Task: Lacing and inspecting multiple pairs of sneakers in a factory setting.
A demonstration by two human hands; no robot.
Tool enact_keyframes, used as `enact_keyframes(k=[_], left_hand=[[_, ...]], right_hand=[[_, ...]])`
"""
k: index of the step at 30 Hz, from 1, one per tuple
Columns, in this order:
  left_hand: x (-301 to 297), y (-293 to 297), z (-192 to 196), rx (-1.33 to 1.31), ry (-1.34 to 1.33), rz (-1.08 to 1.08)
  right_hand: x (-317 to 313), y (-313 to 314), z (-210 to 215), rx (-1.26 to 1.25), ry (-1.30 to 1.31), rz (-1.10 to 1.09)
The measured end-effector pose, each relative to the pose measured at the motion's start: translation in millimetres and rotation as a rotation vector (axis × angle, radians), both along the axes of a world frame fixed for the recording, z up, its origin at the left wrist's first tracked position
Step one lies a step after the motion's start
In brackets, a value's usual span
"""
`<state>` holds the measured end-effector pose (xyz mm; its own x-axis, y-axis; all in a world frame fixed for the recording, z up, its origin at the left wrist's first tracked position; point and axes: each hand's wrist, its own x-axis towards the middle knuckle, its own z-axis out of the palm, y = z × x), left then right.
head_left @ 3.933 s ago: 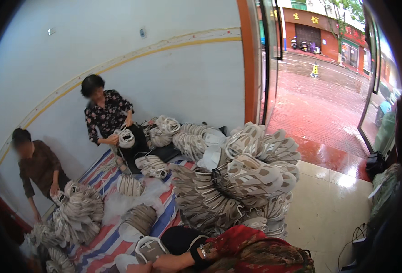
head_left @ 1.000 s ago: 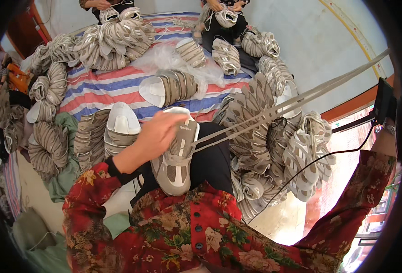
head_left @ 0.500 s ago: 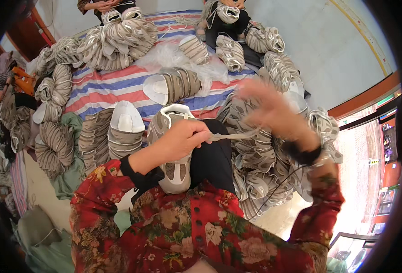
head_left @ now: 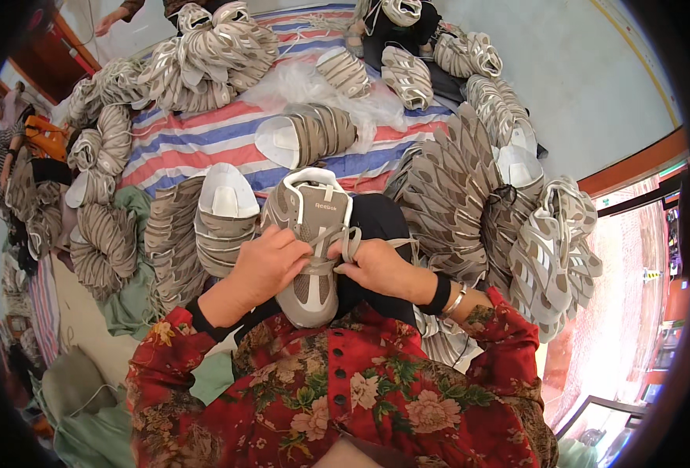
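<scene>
On the lap, two hands grip a shoelace

On the dark trousers (head_left: 376,222) of a seated person in a red floral top (head_left: 337,390) rests a grey-beige shoe (head_left: 318,222), its toe toward the body and its white-edged opening away. Both hands are on it, close together but not touching, one at each side of the tongue. The left hand (head_left: 271,265) lies over the near side of the lacing, with its thumb and fingers closed on the pale lace (head_left: 350,240); its fingertips are partly hidden, so which strand it grips is hard to tell. The right hand (head_left: 388,269) pinches the same lace between thumb and forefinger, and a loop of it stands up just above that hand.

Just left of the shoe stand a short stack of shoes (head_left: 224,226) and, beside it, a longer stack (head_left: 175,242). To the right spreads a big fan of nested shoes (head_left: 446,210). Beyond the shoe, a striped sheet (head_left: 196,156) covers the floor, bearing a small row of shoes (head_left: 321,129) and some clear plastic (head_left: 306,82). At the upper left, a co-worker's hand (head_left: 111,19) reaches out, away from the shoe piles.
</scene>
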<state>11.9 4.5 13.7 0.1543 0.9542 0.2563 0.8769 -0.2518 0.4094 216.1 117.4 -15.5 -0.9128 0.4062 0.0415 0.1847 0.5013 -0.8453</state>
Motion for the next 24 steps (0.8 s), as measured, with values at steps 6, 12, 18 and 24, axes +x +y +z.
enact_keyframes(k=[6,12,18,24], left_hand=[[-1.4,-1.2,0.4,-0.083,-0.006,0.033],[-7.1,-0.2,-4.6,-0.263,-0.296,0.145],[-1.7,-2.7,-6.3,-0.277,-0.351,0.213],[3.0,-7.4,-11.9,-0.232,-0.487,0.315]], right_hand=[[-9.8,-11.7,-12.7,0.427,-0.001,-0.009],[-10.5,-17.3,-5.2,0.3,0.27,-0.151],[-7.0,-24.7,-8.9,0.685,0.016,-0.135],[1.4,-41.8,-8.7,0.934,-0.156,-0.019]])
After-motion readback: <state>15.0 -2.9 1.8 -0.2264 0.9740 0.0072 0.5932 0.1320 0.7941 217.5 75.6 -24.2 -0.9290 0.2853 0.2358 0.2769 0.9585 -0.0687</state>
